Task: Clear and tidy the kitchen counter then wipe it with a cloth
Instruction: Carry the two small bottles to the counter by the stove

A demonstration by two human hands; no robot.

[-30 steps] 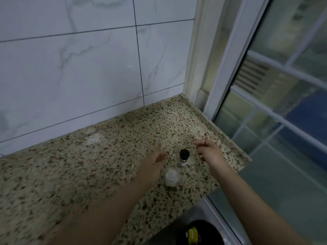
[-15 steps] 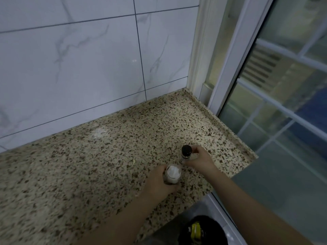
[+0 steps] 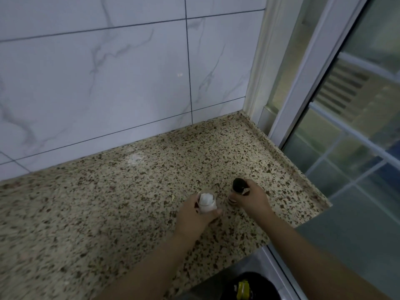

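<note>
From the head camera, we look down at a speckled granite counter [image 3: 104, 204] where it meets a marble-veined tiled wall [image 3: 108, 83] at twelve o'clock and a window frame [image 3: 303, 83] at two o'clock. We hold two small containers near the counter's right-hand end, at about five o'clock from the middle of the stone. Our left hand [image 3: 194, 215] curls its fingers round a white-capped jar [image 3: 206, 202], thumb toward the right side of it; whether its base is touching the stone we cannot tell, as the hand hides it. Just beside it, at three o'clock, our right hand [image 3: 251, 198] grips a black-capped bottle [image 3: 238, 186] by the body below the cap, fingers wrapped close, the label partly covered. The two containers stand upright and apart, with a strip of bare stone between them.

A pale smear [image 3: 135, 159] shows on the counter toward eleven o'clock of the hands, near the wall. At six o'clock, below the counter edge, a dark round vessel [image 3: 251, 286] with something yellow in it sits in what looks like a steel sink [image 3: 266, 260]; we cannot make out more.

We judge this the clearing step: both items are in hand, ready to be taken off the stone. The next move calls for lifting them straight up and keeping them level. No cloth is in view, so wiping has yet to begin.
</note>
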